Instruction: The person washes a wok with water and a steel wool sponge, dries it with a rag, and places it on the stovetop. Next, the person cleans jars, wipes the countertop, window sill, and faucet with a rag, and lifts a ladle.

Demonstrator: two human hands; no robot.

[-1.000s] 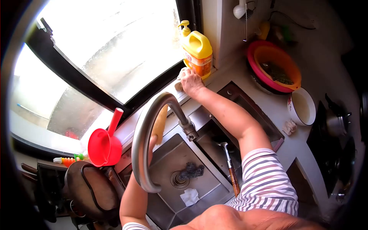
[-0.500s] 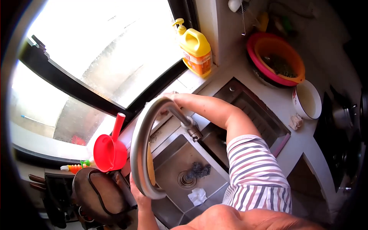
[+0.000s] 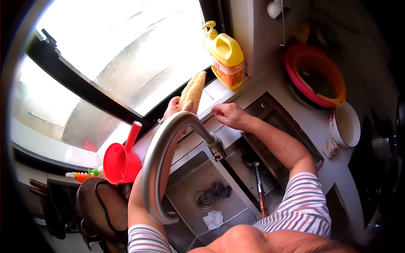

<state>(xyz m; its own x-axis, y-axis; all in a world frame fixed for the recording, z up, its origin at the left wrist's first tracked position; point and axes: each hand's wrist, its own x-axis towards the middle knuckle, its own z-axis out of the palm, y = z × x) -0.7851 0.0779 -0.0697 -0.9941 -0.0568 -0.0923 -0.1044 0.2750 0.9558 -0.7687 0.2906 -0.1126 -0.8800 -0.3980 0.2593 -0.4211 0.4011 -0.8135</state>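
My left hand (image 3: 171,109) is partly behind the curved faucet (image 3: 154,156). It grips a long pale-yellow fuzzy pad (image 3: 194,90), held up on a slant by the window ledge; its exact kind I cannot make out. To the right, apart from the pad, my right hand (image 3: 231,115) is over the ledge behind the sink with its fingers curled in. Nothing shows in that hand. Below the faucet lies the steel sink (image 3: 181,185), holding a dark scouring pad (image 3: 217,192) by the drain and a crumpled white piece (image 3: 214,220).
A yellow pump bottle (image 3: 228,59) stands on the ledge. The red dipper (image 3: 121,162) sits left of the faucet. A wood-handled utensil (image 3: 259,185) lies in the second basin. Rightward are an orange colander (image 3: 301,63) in a pink basin and a white bowl (image 3: 346,126).
The yellow pad has come up from behind the faucet to the window ledge in my left hand. My right hand has drawn back to the right, uncovering the utensil in the second basin.
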